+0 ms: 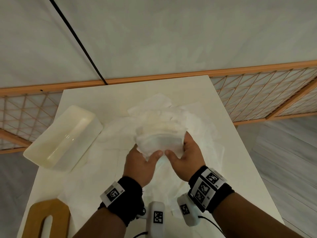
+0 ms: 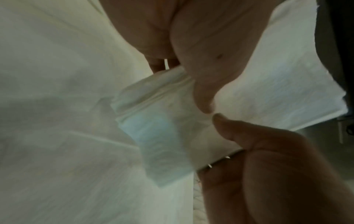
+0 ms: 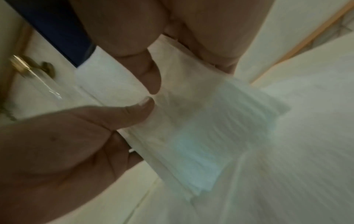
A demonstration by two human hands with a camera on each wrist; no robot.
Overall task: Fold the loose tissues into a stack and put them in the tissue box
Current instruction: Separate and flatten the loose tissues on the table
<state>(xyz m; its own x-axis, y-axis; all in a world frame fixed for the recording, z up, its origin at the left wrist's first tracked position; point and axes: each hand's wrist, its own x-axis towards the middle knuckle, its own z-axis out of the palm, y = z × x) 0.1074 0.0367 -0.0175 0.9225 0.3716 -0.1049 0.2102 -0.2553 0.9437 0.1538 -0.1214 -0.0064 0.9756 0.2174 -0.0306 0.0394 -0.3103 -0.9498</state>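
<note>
A folded stack of white tissues (image 1: 159,141) is held just above the middle of the table, over the loose tissues. My left hand (image 1: 144,158) grips its left end and my right hand (image 1: 185,152) grips its right end. Both thumbs press on the near face and nearly touch each other. My fingers are hidden behind the stack. The wrist views show the same stack (image 2: 162,133) (image 3: 206,128) pinched between thumbs and fingers. More loose tissues (image 1: 163,107) lie crumpled and spread on the table beyond and under my hands. The open white tissue box (image 1: 63,136) stands at the left, empty as far as I see.
A wooden lid with a slot (image 1: 48,219) lies at the table's near left corner. The white table (image 1: 82,100) is narrow, with its edges close on both sides. A wooden lattice screen (image 1: 257,97) runs behind it, and a black cable (image 1: 77,40) crosses the wall.
</note>
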